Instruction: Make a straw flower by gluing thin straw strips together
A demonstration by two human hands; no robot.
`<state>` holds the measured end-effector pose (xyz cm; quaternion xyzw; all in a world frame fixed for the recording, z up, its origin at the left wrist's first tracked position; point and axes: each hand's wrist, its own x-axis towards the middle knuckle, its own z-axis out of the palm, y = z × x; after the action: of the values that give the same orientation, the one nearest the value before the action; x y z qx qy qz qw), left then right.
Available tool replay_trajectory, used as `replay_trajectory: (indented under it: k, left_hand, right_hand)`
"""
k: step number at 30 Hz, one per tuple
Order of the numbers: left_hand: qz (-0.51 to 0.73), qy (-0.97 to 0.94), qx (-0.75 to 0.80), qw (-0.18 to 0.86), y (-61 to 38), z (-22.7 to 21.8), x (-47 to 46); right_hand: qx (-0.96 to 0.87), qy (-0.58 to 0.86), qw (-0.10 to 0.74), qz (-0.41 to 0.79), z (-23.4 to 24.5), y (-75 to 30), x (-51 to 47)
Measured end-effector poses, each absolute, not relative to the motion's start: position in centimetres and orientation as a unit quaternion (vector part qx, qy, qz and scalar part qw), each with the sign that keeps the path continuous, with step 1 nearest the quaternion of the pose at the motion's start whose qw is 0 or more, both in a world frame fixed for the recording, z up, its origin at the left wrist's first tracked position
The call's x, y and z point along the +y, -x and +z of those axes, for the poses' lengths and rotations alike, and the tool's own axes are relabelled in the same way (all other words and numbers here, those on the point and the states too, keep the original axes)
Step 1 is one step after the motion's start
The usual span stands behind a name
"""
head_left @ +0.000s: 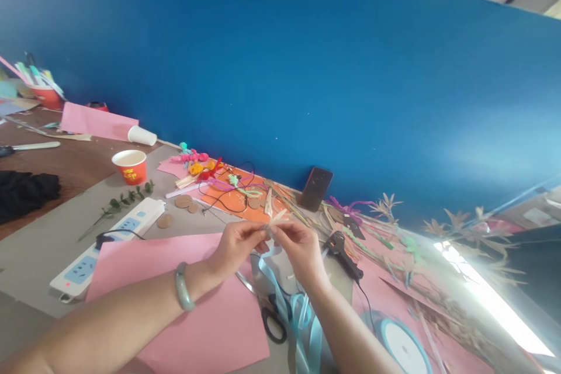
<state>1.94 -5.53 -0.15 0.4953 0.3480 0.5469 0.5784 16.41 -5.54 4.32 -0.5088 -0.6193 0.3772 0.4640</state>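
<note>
My left hand [239, 241], with a pale green bangle [183, 287] on its wrist, and my right hand [303, 248] meet above the table. Between their fingertips they pinch a small pale leaf-like piece [277, 217]; the fingers hide its lower part. Beneath the hands a light blue ribbon [315, 336] trails downward in loops, and I cannot tell whether it joins the piece. Black-handled scissors [274, 325] lie under the ribbon, beside a large pink sheet [197, 315]. A black glue gun [344, 257] rests just right of my right hand.
A white power strip [109, 245], a green sprig [116, 207] and a red paper cup [130, 168] are at the left. A phone [316, 189] leans on the blue partition [280, 70]. Dried plant stems [456, 304] and a ribbon spool [403, 350] occupy the right.
</note>
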Motion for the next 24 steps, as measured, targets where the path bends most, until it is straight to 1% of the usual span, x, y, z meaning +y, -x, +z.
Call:
replay_trajectory:
  k: [3,6,17,24]
  left_hand:
    - [0.543,-0.512,0.355,0.563,-1.9,-0.2,-5.6]
    - [0.544,-0.507,0.348,0.571,-1.9,-0.1,-5.8]
    - [0.536,-0.386,0.32,0.679,-1.6,0.0,-5.2]
    - [0.487,-0.345,0.292,0.748,-1.5,-0.3,-4.6]
  right_hand:
    - [-0.624,0.516,0.455,0.371,4.5,-16.5,-5.6]
    - [-0.63,0.51,0.449,0.376,4.7,-16.6,-5.7]
    - [-0.624,0.508,0.449,0.387,4.7,-16.8,-5.5]
    - [-0.625,0.511,0.439,0.394,4.5,-16.9,-5.5]
